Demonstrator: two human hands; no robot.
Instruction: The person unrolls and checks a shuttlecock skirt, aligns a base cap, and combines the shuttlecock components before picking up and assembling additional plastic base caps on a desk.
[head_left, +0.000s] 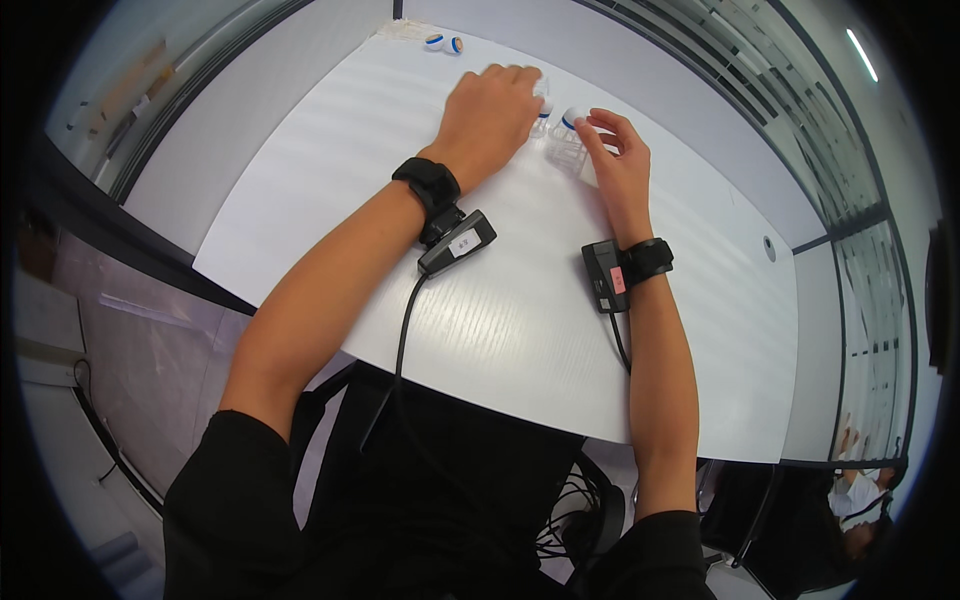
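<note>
My left hand [487,118] rests on the white table [520,310], its fingers curled over a small clear tube with a white cap [544,102] at the far side. My right hand [615,160] pinches another small white-and-blue capped tube [572,118] between thumb and forefinger, just above a clear plastic rack [564,150] standing on the table. The two hands are close together, the rack between them. Both wrists wear black straps with small black devices [455,243] and cables.
Two more white-and-blue capped pieces [443,43] lie near the table's far edge. Grey partition walls and glass panels ring the table. Another person [858,500] sits at the lower right beyond the partition. Cables hang below the near edge.
</note>
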